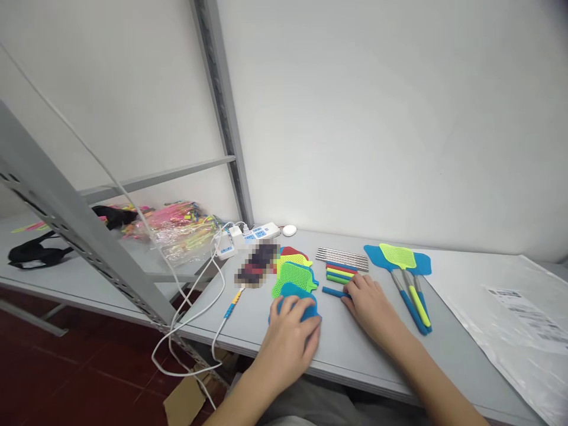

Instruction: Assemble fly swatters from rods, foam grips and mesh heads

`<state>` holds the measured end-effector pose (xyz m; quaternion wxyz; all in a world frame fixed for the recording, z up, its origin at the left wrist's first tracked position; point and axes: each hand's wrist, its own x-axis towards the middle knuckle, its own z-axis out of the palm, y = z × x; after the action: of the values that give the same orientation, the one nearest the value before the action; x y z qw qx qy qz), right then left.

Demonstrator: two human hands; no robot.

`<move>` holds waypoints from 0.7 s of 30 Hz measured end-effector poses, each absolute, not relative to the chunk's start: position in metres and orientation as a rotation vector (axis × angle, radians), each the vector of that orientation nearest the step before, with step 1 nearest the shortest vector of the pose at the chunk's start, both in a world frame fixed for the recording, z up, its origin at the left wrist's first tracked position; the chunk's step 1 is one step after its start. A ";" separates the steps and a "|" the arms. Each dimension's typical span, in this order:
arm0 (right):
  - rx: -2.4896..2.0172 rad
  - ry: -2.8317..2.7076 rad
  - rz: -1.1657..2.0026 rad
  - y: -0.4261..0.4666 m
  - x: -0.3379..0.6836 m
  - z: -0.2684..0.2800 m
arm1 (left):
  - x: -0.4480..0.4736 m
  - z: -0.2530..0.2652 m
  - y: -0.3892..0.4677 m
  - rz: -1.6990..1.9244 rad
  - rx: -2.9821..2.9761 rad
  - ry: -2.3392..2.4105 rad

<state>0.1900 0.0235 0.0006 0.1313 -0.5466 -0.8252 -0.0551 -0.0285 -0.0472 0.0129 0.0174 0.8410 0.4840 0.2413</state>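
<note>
My left hand [288, 334] lies over a blue fly swatter head [298, 290] near the front of the table, its fingers curled on it. A green mesh head [296, 278] lies just behind it, then a yellow mesh head [296, 260] and a red one [288, 251]. My right hand [370, 305] has its fingertips closed at the right end of a blue handle tube [333, 291]. Beside those fingers lie green tubes [338, 278], a yellow tube [339, 272] and a red tube [341, 267]. Several metal rods [341, 258] lie behind them.
Assembled swatters [406, 278], blue and yellow-green, lie to the right, beside a white plastic bag [510, 313]. A blurred-out object [258, 264], white cables [190, 309] and power strips [261, 232] are on the left. A grey shelf post [89, 231] rises there. Bagged colourful items [177, 228] lie beyond.
</note>
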 end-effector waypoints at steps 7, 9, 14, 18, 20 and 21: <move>-1.609 -2.357 -0.016 0.044 0.190 0.035 | 0.025 0.013 -0.040 0.570 2.677 1.251; -1.652 -2.350 0.005 0.071 0.192 0.050 | 0.043 0.010 -0.035 0.523 2.711 1.142; -1.725 -2.465 0.080 0.154 0.195 0.063 | 0.073 -0.001 -0.020 0.512 2.752 0.958; -1.650 -2.636 0.152 0.194 0.190 0.049 | 0.069 -0.002 -0.007 0.507 2.759 0.824; -1.597 -2.708 0.159 0.204 0.185 0.041 | 0.063 -0.001 -0.002 0.500 2.738 0.812; -1.574 -2.739 0.160 0.207 0.183 0.038 | 0.060 -0.002 0.000 0.497 2.727 0.812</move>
<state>0.1831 0.2071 0.0379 -0.0108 -0.4977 -0.8658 0.0506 0.0597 0.0000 -0.0016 0.1262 0.9366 0.2790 0.1706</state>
